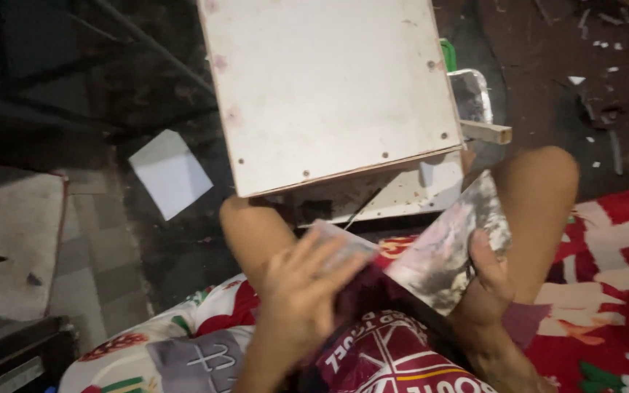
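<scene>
Head view looked down on a seated person's knees, with both hands low in the frame. The left hand (301, 285) had its fingers spread flat over a small pale block (343, 244) — blurred, so its make could not be told — pressing it from above rather than pinching it. The right hand (491, 280) gripped the lower edge of a wide metal scraper blade (449, 251), thumb laid across its smeared face, fingers hidden behind it. Blade and block sat close together over the lap, just above red printed shorts (394, 356). Beyond the knees stood a white wooden panel (329, 87), tilted, with small fastener marks along its edges; a wooden strip (485, 132) stuck out at its right side. A white square piece (170, 173) lay on the dark floor (547, 65) to the left, well apart from the hands. A red patterned cloth (606, 291) covered the ground under the person — white chips were scattered on the floor at upper right.
</scene>
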